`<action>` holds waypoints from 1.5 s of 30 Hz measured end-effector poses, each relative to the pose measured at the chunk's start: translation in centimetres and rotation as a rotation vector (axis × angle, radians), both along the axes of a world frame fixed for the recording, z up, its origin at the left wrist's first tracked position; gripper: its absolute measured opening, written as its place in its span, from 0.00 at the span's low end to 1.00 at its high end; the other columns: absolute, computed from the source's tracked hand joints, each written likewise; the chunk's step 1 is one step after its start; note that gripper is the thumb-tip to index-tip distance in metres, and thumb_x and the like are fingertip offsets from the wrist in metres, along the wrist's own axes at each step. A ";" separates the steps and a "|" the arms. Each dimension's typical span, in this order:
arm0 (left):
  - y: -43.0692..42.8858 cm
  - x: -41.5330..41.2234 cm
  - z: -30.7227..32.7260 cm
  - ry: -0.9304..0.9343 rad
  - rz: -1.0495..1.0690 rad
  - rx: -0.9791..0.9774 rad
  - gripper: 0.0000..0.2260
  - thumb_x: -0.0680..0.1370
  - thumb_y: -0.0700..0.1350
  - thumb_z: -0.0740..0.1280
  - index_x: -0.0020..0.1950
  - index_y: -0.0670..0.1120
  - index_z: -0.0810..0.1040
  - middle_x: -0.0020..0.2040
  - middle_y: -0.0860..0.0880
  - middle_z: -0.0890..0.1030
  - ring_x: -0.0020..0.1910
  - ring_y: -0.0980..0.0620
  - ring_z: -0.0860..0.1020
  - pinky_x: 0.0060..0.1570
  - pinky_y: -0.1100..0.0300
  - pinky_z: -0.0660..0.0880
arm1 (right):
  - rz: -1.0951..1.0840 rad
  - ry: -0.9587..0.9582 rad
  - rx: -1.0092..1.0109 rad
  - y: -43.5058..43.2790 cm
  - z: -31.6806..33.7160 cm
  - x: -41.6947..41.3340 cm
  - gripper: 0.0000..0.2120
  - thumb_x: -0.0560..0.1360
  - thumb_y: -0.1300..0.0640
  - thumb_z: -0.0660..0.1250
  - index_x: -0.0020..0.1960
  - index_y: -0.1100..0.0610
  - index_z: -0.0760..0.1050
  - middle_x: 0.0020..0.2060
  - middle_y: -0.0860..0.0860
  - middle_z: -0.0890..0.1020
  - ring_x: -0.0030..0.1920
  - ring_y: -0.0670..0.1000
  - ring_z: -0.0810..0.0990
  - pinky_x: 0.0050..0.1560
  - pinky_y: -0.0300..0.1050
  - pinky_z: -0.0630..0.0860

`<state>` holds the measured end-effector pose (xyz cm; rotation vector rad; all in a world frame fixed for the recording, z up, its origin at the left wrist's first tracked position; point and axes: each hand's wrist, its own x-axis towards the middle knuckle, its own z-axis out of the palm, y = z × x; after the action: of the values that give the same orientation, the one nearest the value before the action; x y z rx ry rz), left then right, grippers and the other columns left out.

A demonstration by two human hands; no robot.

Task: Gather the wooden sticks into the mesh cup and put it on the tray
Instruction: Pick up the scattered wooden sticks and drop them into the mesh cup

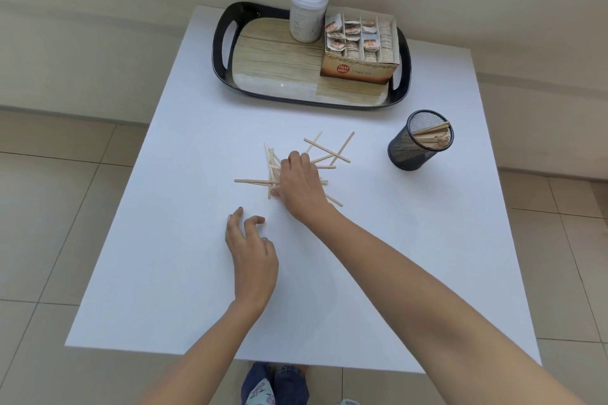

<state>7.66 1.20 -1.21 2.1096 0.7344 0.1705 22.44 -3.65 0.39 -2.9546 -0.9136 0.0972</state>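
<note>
- Blue patterned fabric [276, 385] shows nearest to us, below the near edge of the table, over beige floor tiles [49, 207]
- The white table [394, 256] carries everything else we see
- Our left hand [253, 260] rests on the near middle of the table, palm down, fingers loosely bent and a little apart, holding nothing; it lies near the pile without touching it
- Our right hand [299, 186] reaches further in and sits on top of the pile, fingers curled down over several sticks and the thumb pressed in from the near left, so it is clamped on them; whether any are lifted off the table we cannot tell
- The wooden sticks [271, 164] lie crossed and scattered flat on the middle of the table, some under the right hand, others fanning out to its left and far right
- The mesh cup [411, 151], black, stands on its base on the table, to the right of the pile and apart from it, near the tray's near right corner but not on it
- A bundle of sticks [432, 136] leans against the cup's right inner wall
- The tray [218, 52], black-rimmed with a wood-grain floor, sits at the far end of the table
- An open tea box [358, 69] with rows of tea bags stands on the tray's right side, and a white jar [307, 15] stands just beside it at the far left corner of the box
</note>
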 end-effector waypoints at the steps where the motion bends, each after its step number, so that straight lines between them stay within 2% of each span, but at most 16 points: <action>1: 0.1 0.0 0.0 0.001 0.000 0.002 0.16 0.78 0.31 0.56 0.63 0.42 0.71 0.75 0.45 0.56 0.75 0.49 0.53 0.71 0.51 0.62 | 0.014 -0.015 -0.014 0.1 0.1 0.0 0.13 0.77 0.55 0.65 0.58 0.60 0.69 0.56 0.55 0.72 0.57 0.56 0.70 0.53 0.45 0.67; 5: 0.1 0.0 0.0 0.003 -0.003 0.011 0.15 0.78 0.32 0.56 0.62 0.42 0.72 0.75 0.45 0.57 0.76 0.48 0.53 0.71 0.53 0.61 | 0.049 -0.014 -0.031 0.4 0.8 -0.3 0.07 0.76 0.63 0.64 0.53 0.58 0.70 0.52 0.54 0.75 0.54 0.55 0.71 0.48 0.43 0.65; 9: 0.1 0.1 0.0 -0.002 0.001 0.007 0.13 0.78 0.32 0.57 0.60 0.42 0.72 0.74 0.45 0.58 0.75 0.48 0.54 0.71 0.55 0.60 | 0.073 -0.012 -0.061 0.3 1.1 -0.8 0.13 0.73 0.71 0.59 0.52 0.58 0.71 0.48 0.56 0.76 0.52 0.56 0.73 0.47 0.43 0.63; 11: 0.1 0.2 0.1 -0.006 0.001 -0.001 0.13 0.78 0.32 0.57 0.60 0.41 0.73 0.74 0.45 0.59 0.75 0.48 0.54 0.72 0.53 0.61 | 0.070 -0.010 -0.127 0.6 1.1 -1.1 0.13 0.72 0.72 0.59 0.50 0.58 0.71 0.47 0.55 0.76 0.51 0.55 0.73 0.49 0.44 0.66; 14: 0.2 0.2 0.1 -0.003 0.003 -0.015 0.13 0.78 0.33 0.57 0.60 0.42 0.72 0.74 0.46 0.58 0.75 0.48 0.54 0.72 0.51 0.61 | 0.015 0.024 -0.203 1.0 1.1 -1.2 0.07 0.74 0.67 0.63 0.46 0.56 0.72 0.45 0.52 0.77 0.50 0.54 0.74 0.46 0.43 0.64; 16: 0.2 0.2 0.2 -0.001 0.002 -0.016 0.12 0.79 0.33 0.57 0.60 0.43 0.72 0.74 0.46 0.58 0.75 0.49 0.54 0.72 0.51 0.61 | -0.020 0.048 -0.227 1.2 1.2 -1.0 0.05 0.74 0.65 0.64 0.48 0.57 0.74 0.46 0.52 0.77 0.50 0.53 0.74 0.45 0.43 0.63; 24: 0.5 0.1 0.2 0.001 -0.008 -0.020 0.11 0.80 0.35 0.57 0.59 0.43 0.73 0.74 0.46 0.58 0.75 0.50 0.54 0.68 0.60 0.58 | -0.070 0.129 -0.148 1.1 1.0 -1.0 0.09 0.74 0.69 0.63 0.53 0.61 0.73 0.51 0.55 0.77 0.52 0.55 0.75 0.45 0.43 0.64; 28: 0.5 0.4 0.4 -0.006 0.004 -0.064 0.10 0.80 0.36 0.57 0.59 0.44 0.72 0.74 0.47 0.60 0.74 0.50 0.55 0.69 0.56 0.61 | -0.225 0.292 0.025 0.1 1.9 -0.5 0.11 0.77 0.71 0.56 0.59 0.67 0.69 0.55 0.62 0.76 0.56 0.61 0.75 0.50 0.49 0.70; 31: 0.6 0.7 0.7 -0.013 0.025 -0.101 0.10 0.80 0.36 0.57 0.59 0.44 0.72 0.73 0.48 0.61 0.73 0.50 0.57 0.66 0.58 0.61 | -0.447 0.502 0.195 -0.7 2.6 0.1 0.12 0.78 0.69 0.55 0.60 0.67 0.68 0.56 0.63 0.77 0.58 0.62 0.75 0.48 0.49 0.70; 35: 0.7 1.6 1.4 -0.027 0.070 -0.186 0.11 0.80 0.37 0.56 0.59 0.46 0.72 0.70 0.51 0.63 0.71 0.53 0.59 0.62 0.61 0.61 | -0.546 0.639 0.428 -2.4 3.0 0.5 0.14 0.82 0.63 0.51 0.61 0.66 0.73 0.60 0.59 0.79 0.55 0.57 0.77 0.57 0.55 0.75; 37: 0.9 2.2 2.0 -0.051 0.088 -0.229 0.11 0.80 0.37 0.55 0.59 0.48 0.71 0.66 0.54 0.65 0.69 0.55 0.61 0.60 0.63 0.60 | -0.621 0.696 0.614 -3.3 3.0 0.5 0.16 0.83 0.60 0.49 0.62 0.63 0.73 0.61 0.54 0.77 0.52 0.52 0.74 0.57 0.51 0.74; 40: 1.0 3.4 3.2 -0.090 0.098 -0.314 0.11 0.81 0.38 0.55 0.61 0.50 0.68 0.63 0.56 0.68 0.66 0.57 0.66 0.58 0.64 0.61 | -0.708 0.747 0.851 -4.3 2.8 0.2 0.15 0.83 0.55 0.48 0.57 0.56 0.73 0.53 0.49 0.75 0.51 0.48 0.71 0.53 0.43 0.67; 43: 0.9 4.7 4.7 -0.172 0.062 -0.446 0.13 0.81 0.37 0.56 0.63 0.50 0.63 0.64 0.54 0.72 0.65 0.58 0.70 0.53 0.71 0.64 | -0.730 0.718 1.109 -4.7 2.9 -0.6 0.14 0.83 0.58 0.49 0.45 0.54 0.70 0.41 0.47 0.76 0.44 0.48 0.76 0.49 0.45 0.72; 45: 0.5 5.6 5.6 -0.192 0.000 -0.522 0.15 0.81 0.37 0.56 0.65 0.51 0.62 0.64 0.54 0.74 0.64 0.59 0.71 0.51 0.74 0.65 | -0.671 0.629 1.183 -4.9 3.0 -1.5 0.13 0.83 0.60 0.49 0.45 0.54 0.69 0.39 0.45 0.78 0.44 0.47 0.79 0.51 0.47 0.75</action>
<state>13.22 1.73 4.36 1.5726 0.5876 0.1587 20.97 -8.51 3.39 -1.7612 0.1489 0.2986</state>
